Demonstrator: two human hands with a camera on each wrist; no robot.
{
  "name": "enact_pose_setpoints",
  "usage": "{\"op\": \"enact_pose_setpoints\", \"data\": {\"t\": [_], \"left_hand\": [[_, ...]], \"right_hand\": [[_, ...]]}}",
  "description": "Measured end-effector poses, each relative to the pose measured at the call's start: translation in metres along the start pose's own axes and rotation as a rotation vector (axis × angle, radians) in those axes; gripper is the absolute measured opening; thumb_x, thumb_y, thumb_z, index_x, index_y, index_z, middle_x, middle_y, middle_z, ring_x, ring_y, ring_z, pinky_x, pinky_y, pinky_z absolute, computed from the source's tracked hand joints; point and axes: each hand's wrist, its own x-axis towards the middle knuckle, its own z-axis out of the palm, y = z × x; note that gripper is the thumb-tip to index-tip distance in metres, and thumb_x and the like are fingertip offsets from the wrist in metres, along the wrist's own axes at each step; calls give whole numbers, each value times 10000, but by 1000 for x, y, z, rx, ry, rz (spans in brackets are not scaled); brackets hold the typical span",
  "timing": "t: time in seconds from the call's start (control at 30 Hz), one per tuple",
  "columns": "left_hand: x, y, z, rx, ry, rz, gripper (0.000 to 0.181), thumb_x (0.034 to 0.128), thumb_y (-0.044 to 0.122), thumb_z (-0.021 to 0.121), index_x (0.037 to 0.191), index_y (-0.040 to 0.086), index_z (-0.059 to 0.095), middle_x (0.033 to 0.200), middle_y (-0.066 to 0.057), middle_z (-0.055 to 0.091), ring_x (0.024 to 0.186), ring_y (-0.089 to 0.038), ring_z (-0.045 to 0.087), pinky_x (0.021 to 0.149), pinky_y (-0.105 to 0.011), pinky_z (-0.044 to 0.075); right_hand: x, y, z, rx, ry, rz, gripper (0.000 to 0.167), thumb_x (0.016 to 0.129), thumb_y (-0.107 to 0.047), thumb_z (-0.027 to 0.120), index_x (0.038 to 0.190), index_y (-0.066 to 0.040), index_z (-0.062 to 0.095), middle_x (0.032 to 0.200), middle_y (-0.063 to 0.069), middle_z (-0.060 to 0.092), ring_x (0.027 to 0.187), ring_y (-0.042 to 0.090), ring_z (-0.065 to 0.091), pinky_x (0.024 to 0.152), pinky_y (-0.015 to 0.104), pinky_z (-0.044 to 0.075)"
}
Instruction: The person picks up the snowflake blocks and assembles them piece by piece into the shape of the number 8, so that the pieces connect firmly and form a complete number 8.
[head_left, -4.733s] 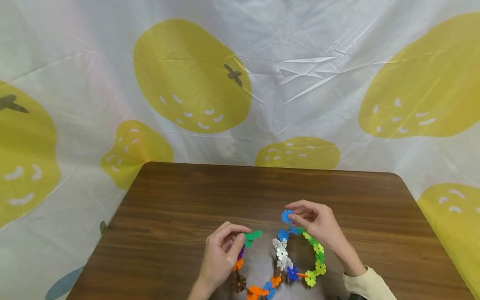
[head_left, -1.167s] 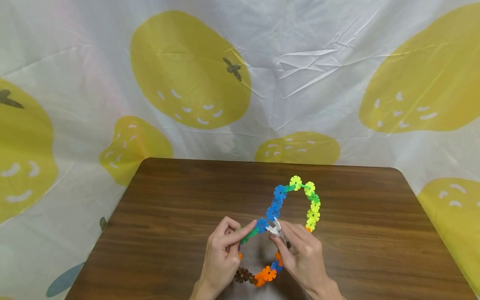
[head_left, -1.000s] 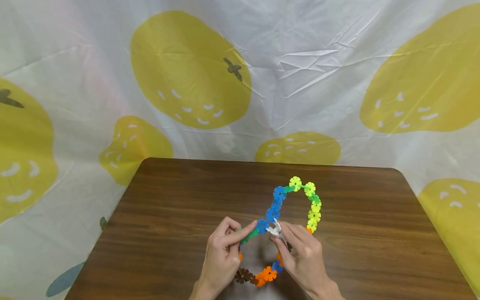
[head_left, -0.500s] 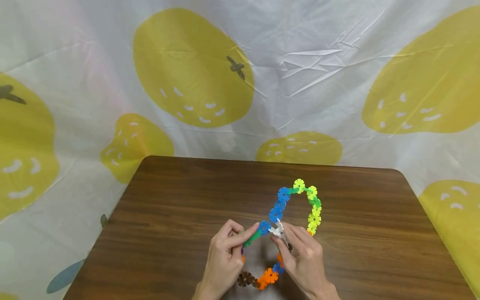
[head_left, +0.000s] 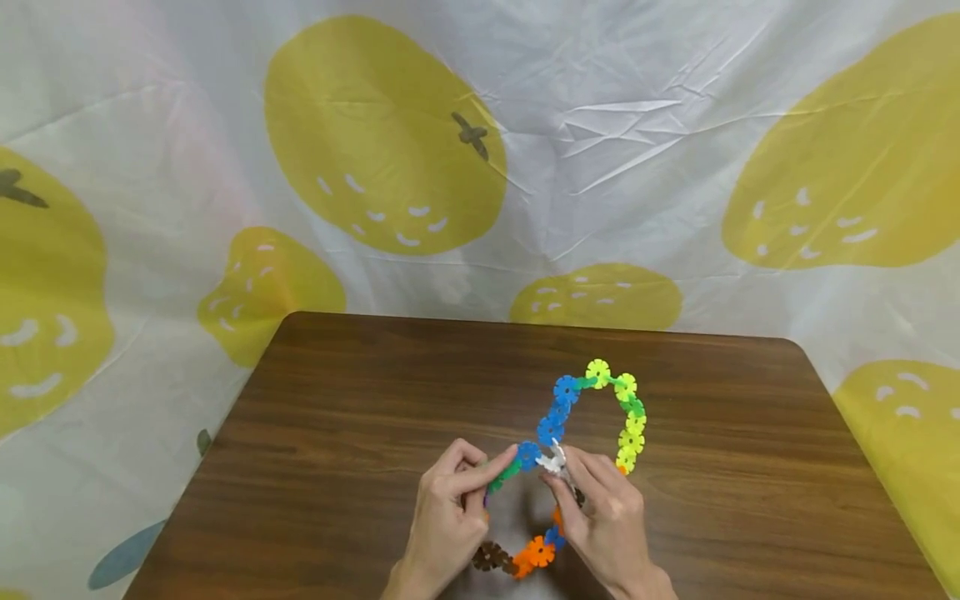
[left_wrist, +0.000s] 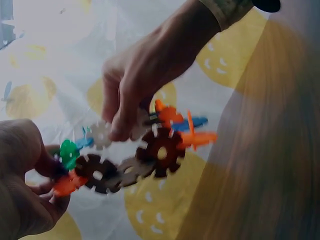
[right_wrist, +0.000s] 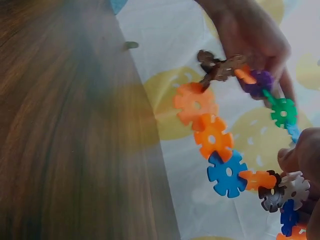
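A chain of interlocking plastic snowflake discs forms two loops in the head view. Yellow-green discs [head_left: 632, 422] and blue discs [head_left: 559, 410] make up the far loop. Brown discs [head_left: 491, 556] and orange discs [head_left: 536, 554] hang in the near one. My left hand [head_left: 450, 508] pinches the green discs [head_left: 506, 475], its index finger reaching to a blue disc [head_left: 528, 455]. My right hand [head_left: 611, 508] pinches white discs [head_left: 553, 458] where the loops meet. That blue disc touches a white one; whether their slots interlock is unclear. A purple disc [right_wrist: 259, 83] sits by my left fingers.
The chain is held over a dark wooden table [head_left: 360, 400]. Behind the table hangs a white cloth [head_left: 420, 292] printed with large yellow fruit.
Earlier, my right hand held a blue disc above the chain while the green end hung apart. Now it pinches the white discs, and a blue disc sits at the green end. The last second shows little motion.
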Motion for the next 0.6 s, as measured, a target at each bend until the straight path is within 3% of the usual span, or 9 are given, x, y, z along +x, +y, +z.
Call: {"op": "enact_pose_setpoints", "data": {"t": [0.27,0.43,0.6], "left_hand": [[-1,-6,-8,-86,24,-115,161,903,4,723,1010,113,773,848,12,639,625,-28,515,468,-179,442],[4,-8,-10,-126,20,-170,74,873,43,775,921,89,741,785,-36,713,597,-19,534,474,-176,454],[5,-8,-14,-146,-23,-210,101,842,17,797,918,80,777,773,-46,735,579,-15,553,476,-185,493]], "right_hand": [[2,-4,0,56,-46,-64,357,1013,-298,629,1049,34,755,955,107,750,727,164,625,602,168,519],[1,-8,-1,67,-116,-69,349,1019,-299,616,1063,18,754,965,76,741,737,134,611,612,126,495],[4,-11,-5,26,-178,-76,364,1032,-303,588,1085,16,753,989,58,730,788,155,632,663,174,528]]}}
